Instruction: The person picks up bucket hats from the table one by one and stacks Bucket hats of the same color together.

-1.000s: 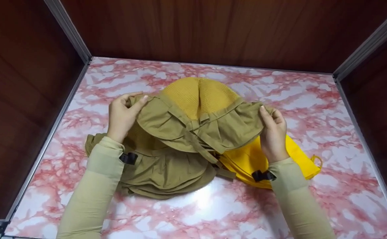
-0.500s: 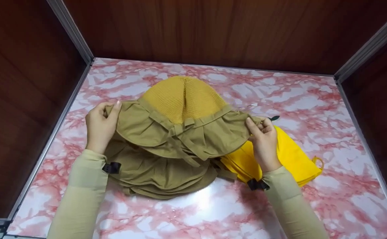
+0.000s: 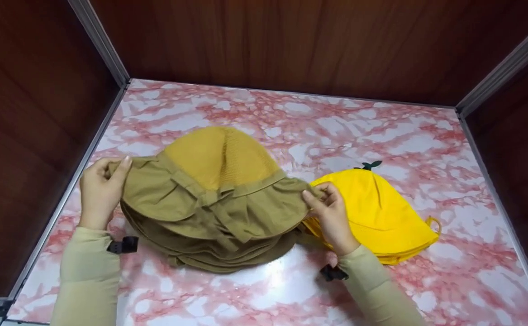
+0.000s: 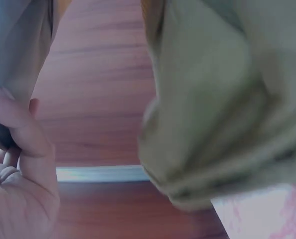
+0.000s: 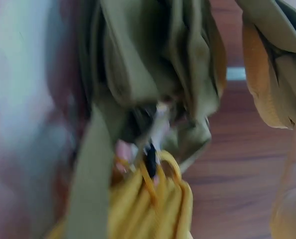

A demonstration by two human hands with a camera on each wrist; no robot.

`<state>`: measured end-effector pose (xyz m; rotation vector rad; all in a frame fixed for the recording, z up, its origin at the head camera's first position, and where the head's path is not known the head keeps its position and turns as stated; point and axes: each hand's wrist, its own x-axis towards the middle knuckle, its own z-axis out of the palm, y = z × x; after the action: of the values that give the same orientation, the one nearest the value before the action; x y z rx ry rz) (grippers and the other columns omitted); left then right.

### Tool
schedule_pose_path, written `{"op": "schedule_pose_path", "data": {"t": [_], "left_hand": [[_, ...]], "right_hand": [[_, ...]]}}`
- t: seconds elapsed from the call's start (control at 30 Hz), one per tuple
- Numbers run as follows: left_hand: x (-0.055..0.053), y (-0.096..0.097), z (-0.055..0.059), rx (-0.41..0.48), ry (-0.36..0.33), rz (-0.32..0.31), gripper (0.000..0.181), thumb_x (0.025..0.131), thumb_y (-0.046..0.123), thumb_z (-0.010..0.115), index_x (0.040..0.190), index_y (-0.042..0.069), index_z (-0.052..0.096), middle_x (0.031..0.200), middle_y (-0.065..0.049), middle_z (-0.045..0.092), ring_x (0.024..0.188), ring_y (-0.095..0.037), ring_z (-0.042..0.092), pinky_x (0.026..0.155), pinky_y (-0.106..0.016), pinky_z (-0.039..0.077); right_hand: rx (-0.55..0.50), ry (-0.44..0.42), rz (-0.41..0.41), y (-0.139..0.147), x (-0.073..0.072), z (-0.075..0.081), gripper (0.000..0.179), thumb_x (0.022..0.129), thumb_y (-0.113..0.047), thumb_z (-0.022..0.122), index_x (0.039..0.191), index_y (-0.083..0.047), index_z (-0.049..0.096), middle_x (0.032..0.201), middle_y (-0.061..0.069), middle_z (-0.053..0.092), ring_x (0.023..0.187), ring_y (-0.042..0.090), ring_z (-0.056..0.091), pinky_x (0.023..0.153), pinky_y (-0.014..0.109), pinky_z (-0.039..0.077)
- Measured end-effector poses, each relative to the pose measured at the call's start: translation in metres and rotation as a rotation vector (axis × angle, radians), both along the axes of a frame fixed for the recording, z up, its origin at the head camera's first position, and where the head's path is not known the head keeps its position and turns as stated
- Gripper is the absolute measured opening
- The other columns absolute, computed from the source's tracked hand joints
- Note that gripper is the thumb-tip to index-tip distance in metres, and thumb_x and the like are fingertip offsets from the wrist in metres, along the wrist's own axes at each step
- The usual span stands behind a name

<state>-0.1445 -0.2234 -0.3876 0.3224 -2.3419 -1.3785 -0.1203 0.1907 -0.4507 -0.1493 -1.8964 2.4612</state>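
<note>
A sun hat (image 3: 223, 158) with a mustard mesh crown and a wide olive brim spans the space between both hands. My left hand (image 3: 102, 192) pinches its brim at the left end, thumb on top. At the right end my right hand (image 3: 331, 217) pinches the brim between thumb and fingers. Directly beneath, a stack of olive hats (image 3: 227, 262) shows only its lower brims; the held hat overlaps it in the head view. The left wrist view has olive brim fabric (image 4: 203, 99) close up. In the right wrist view, stacked brims (image 5: 148, 55) stand apart from the held hat (image 5: 267, 74).
Yellow bucket hats (image 3: 372, 213), stacked, with a dark green leaf sprout (image 3: 368, 165) on top, lie right of the olive stack. The pink-and-white marbled table (image 3: 426, 145) is enclosed by dark wood panels (image 3: 291, 45) with metal edge strips.
Both hands have carried the held hat left and toward the front, lowering it over the olive stack. More of the yellow hats and their leaf sprout has come into view.
</note>
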Motion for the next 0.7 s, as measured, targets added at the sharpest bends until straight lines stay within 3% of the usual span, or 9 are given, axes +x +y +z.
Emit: {"op": "schedule_pose_path", "data": {"t": [0.33,0.57,0.7], "left_hand": [[0.013,-0.022,-0.023,-0.057,-0.052,0.027,0.024,0.094,0.018,0.067,0.098,-0.005,0.072,0.057,0.015,0.042,0.053,0.0,0.038,0.051,-0.017,0.033],[0.006,-0.037,-0.05,-0.061,-0.194,0.033,0.03,0.096,0.024,0.064,0.105,-0.004,0.071,0.062,0.017,0.044,0.061,-0.002,0.042,0.059,-0.018,0.036],[0.004,-0.039,-0.058,-0.079,-0.226,0.04,0.031,0.097,0.026,0.064,0.105,-0.003,0.071,0.061,0.018,0.044,0.063,-0.002,0.042,0.062,-0.019,0.035]], "right_hand": [[-0.015,-0.02,0.073,-0.018,0.007,-0.016,0.018,0.092,0.005,0.059,0.09,-0.008,0.047,0.075,-0.001,0.053,0.054,0.009,0.054,0.048,0.019,0.047],[-0.053,-0.093,0.097,-0.029,0.002,-0.029,0.02,0.093,0.006,0.058,0.088,-0.008,0.045,0.071,-0.001,0.057,0.057,0.009,0.056,0.05,0.02,0.048],[-0.059,-0.126,0.097,-0.032,-0.001,-0.036,0.021,0.093,0.005,0.058,0.087,-0.009,0.044,0.07,-0.002,0.057,0.056,0.009,0.056,0.05,0.02,0.048]]}}
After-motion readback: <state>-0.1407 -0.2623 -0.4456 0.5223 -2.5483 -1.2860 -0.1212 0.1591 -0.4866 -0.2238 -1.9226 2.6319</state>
